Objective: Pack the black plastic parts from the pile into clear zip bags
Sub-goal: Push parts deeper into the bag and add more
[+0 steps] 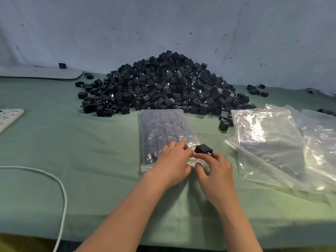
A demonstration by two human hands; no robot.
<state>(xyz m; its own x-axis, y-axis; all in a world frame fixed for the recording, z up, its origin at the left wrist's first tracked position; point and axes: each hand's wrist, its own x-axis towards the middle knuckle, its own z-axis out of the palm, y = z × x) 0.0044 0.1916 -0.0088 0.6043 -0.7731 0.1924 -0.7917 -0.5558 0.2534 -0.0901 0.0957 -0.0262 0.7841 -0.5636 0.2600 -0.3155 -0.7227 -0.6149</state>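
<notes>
Black part held just beside filled bag.

Two bare forearms reach forward from the bottom edge and converge until the hands almost touch. The left hand lies palm down, knuckles raised, its fingers bent onto a zip bag and its thumb along the near edge; a pinch cannot be made out. The right hand, just beside it, holds a black part at its curled fingertips, with the thumb tucked below.
</notes>
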